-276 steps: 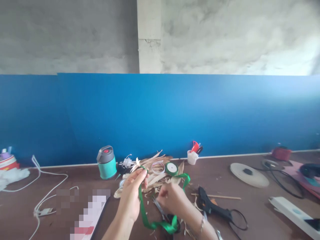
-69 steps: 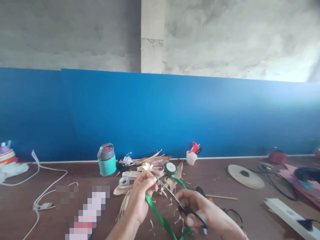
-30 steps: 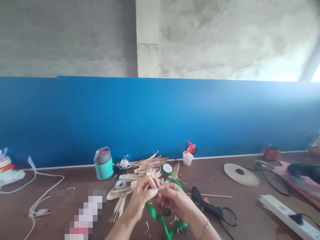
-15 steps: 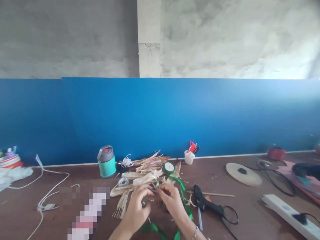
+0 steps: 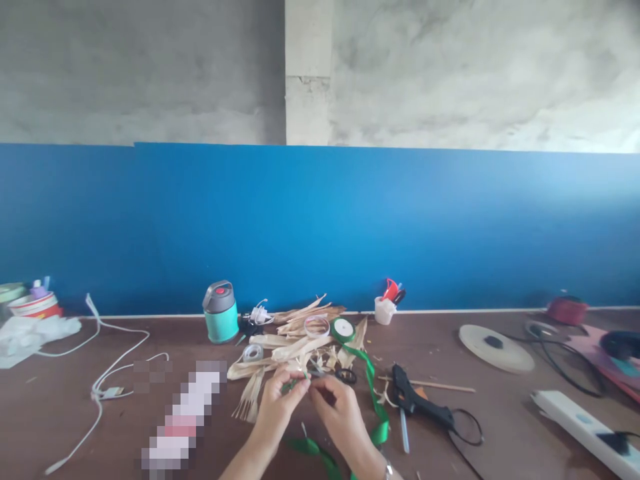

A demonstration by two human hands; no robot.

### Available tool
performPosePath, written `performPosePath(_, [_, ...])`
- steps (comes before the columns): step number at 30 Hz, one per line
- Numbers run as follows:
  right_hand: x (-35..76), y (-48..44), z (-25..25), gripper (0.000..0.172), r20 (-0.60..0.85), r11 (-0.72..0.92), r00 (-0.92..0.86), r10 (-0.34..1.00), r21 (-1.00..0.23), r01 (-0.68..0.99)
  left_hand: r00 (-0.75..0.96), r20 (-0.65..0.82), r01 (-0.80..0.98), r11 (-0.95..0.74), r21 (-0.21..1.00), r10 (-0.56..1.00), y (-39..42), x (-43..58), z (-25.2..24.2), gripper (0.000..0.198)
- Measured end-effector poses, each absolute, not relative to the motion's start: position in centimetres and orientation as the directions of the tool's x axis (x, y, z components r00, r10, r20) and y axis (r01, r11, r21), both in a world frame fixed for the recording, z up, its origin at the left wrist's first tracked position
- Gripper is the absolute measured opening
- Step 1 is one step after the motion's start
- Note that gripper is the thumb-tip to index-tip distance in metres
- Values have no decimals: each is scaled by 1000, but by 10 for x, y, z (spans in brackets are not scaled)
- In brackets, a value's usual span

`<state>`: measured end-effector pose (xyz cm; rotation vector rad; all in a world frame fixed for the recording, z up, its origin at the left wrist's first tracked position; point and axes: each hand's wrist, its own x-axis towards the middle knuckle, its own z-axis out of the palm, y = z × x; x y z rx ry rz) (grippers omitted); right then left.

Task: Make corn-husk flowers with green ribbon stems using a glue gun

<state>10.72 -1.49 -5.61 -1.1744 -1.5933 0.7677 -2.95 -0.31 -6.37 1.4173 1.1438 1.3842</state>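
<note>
Close together over the table's near middle, my two hands meet at the fingertips. My left hand (image 5: 280, 399) is closed in a pinch on a small green piece. Beside it my right hand (image 5: 336, 407) has thumb and fingers pressed together; what they hold, if anything, is too small to make out. Behind the hands lie pale dried husks (image 5: 300, 348), a roll of clear tape (image 5: 253, 353) and a green ribbon spool (image 5: 343, 329). Green ribbon (image 5: 369, 373) runs from the spool down past my right hand and under my wrist.
A black glue gun (image 5: 423, 405) and a thin wooden stick (image 5: 457, 388) lie to the right. Further right are a round lid (image 5: 496, 348) and a white power strip (image 5: 583, 427). A teal flask (image 5: 221, 323), white cables (image 5: 107, 373) and a white cup (image 5: 385, 311) stand or lie around.
The view has shifted slightly, moving the scene right and up. My hands have turned and their fingertips are lower on the husks; the green piece now shows at my left fingers.
</note>
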Motion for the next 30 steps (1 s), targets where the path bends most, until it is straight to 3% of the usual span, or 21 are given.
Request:
performPosePath(6, [110,-14,-59,14,323,297,-7,946,-860,415,-27,313,148,-306,941,949,-3,-31,-60,25])
performPosePath(11, [109,-17,-60,6,437,394,-8,900,-803,448,-64,350,206,-331,921,934,-4,-31,-60,27])
performPosePath(19, [109,-19,-63,11,520,456,-50,852,-693,559,-70,276,109,-268,957,959,-5,-26,-61,22])
performPosePath(24, [108,-18,-60,13,467,415,-22,884,-764,494,-52,251,74,-247,966,967,-8,-26,-59,20])
performPosePath(30, [108,-17,-53,12,268,252,25,963,-933,257,-15,193,-20,-194,981,981,-14,-26,-53,19])
